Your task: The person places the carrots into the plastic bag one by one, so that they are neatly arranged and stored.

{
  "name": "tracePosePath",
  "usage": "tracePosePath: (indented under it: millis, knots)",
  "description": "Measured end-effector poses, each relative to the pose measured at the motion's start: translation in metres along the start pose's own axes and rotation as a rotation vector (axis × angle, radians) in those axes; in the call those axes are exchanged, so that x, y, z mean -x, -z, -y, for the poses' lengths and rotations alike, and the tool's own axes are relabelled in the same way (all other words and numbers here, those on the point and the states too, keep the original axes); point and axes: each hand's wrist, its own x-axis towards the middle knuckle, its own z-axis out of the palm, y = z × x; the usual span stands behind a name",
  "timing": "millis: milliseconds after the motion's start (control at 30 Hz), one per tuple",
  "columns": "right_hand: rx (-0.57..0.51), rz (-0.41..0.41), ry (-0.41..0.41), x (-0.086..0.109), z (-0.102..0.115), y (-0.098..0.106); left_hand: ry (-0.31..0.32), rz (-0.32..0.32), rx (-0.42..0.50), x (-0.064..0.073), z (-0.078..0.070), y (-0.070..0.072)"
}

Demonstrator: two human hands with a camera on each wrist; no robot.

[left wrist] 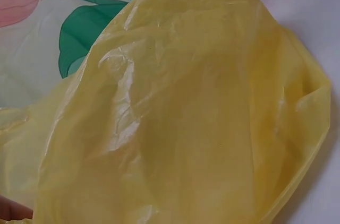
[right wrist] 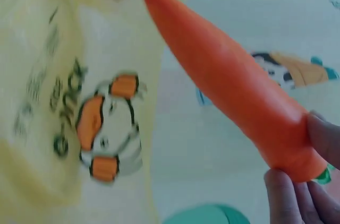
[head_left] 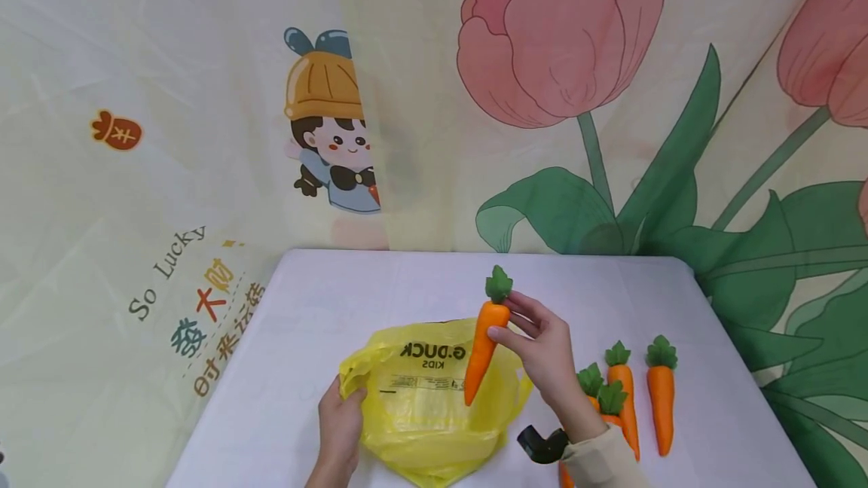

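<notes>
An orange carrot (head_left: 484, 345) with a green leafy top is pinched near its leaf end by my right hand (head_left: 545, 352). It hangs tip-down in front of a yellow plastic bag (head_left: 423, 435) in the head view. In the right wrist view the carrot (right wrist: 228, 83) lies slantwise, with fingertips (right wrist: 281, 195) and thumb at its thick end. My left hand (head_left: 339, 424) grips the bag's left edge. The left wrist view is mostly filled by the bag (left wrist: 180, 107), which hides nearly all of that hand.
Several more carrots lie on the white table (head_left: 258, 413) to the right, among them one carrot (head_left: 661, 409) farthest right. My right forearm partly covers the nearer ones. A printed cloth (head_left: 420, 96) hangs behind the table.
</notes>
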Motion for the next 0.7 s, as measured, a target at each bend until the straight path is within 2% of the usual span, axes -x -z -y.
tracePosePath:
  millis: [167, 333, 533, 700]
  knots:
    - [-0.111, 0.002, 0.031, 0.001, -0.009, -0.038, -0.012, 0.004, -0.006, 0.0, 0.001, 0.0]
    - [-0.193, 0.035, 0.064, 0.005, -0.031, -0.071, 0.005, 0.008, 0.004, 0.001, 0.001, -0.001]
    - [-0.18, 0.082, 0.023, 0.015, -0.061, -0.1, 0.018, 0.01, 0.027, 0.002, 0.0, -0.002]
    - [-0.136, 0.133, -0.018, 0.021, -0.075, -0.113, 0.032, 0.0, 0.037, 0.002, 0.001, -0.001]
